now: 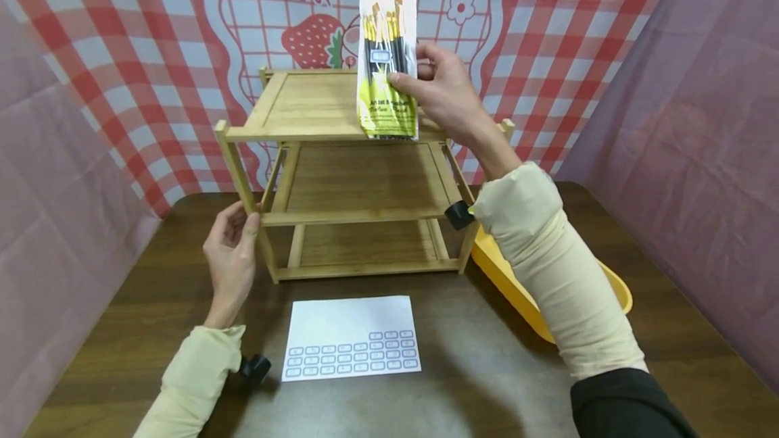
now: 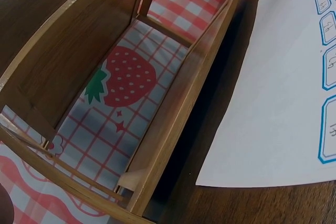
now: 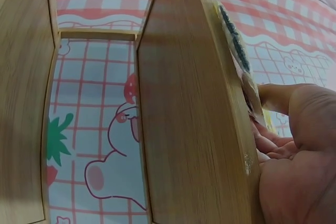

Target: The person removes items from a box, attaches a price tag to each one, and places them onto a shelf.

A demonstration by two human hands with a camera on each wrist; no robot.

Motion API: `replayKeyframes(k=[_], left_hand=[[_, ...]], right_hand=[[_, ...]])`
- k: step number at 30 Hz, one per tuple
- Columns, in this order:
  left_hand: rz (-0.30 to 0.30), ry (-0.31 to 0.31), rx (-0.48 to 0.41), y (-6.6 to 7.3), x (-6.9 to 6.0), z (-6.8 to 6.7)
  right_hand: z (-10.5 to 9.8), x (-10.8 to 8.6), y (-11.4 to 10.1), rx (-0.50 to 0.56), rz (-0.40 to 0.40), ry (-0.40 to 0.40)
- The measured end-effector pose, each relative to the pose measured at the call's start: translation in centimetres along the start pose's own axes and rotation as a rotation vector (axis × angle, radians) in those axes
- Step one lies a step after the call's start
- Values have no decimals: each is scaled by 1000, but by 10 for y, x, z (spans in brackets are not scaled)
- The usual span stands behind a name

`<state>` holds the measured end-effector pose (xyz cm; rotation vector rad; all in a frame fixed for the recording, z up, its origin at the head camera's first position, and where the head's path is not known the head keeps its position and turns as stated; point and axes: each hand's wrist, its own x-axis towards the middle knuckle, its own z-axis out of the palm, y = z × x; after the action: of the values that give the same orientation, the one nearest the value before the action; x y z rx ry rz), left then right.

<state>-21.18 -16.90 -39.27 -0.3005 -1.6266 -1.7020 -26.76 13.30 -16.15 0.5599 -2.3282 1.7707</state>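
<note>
My right hand [image 1: 447, 90] pinches a clear packet of paintbrushes [image 1: 388, 39] by its right edge, thumb in front. The packet is upright before the top tier of a wooden three-tier shelf [image 1: 365, 216], with black-handled brushes, yellow printing and a small blue-edged label on it. In the right wrist view the packet [image 3: 239, 51] appears edge-on beside the top board. My left hand [image 1: 231, 255] grips the left front post of the shelf at about the middle tier, its thumb near the post's front. Most of that hand is outside the left wrist view.
A white sheet of blue-framed labels [image 1: 349, 320] lies on the brown table [image 1: 341, 411] before the shelf. To the right, a yellow tray [image 1: 511, 286] is partly hidden by my right sleeve. Behind hangs a red-checked strawberry cloth [image 1: 152, 39]; pink cloth walls [image 1: 663, 107] flank both sides.
</note>
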Motion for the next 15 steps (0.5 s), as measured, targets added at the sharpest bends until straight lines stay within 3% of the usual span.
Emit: replayKeyframes(k=[9,15], left_hand=[[4,4,13,1,1,0],[5,4,35,1,1,0]], right_hand=[[3,0,0,-69,5,22],[5,0,2,-194,-43,50]])
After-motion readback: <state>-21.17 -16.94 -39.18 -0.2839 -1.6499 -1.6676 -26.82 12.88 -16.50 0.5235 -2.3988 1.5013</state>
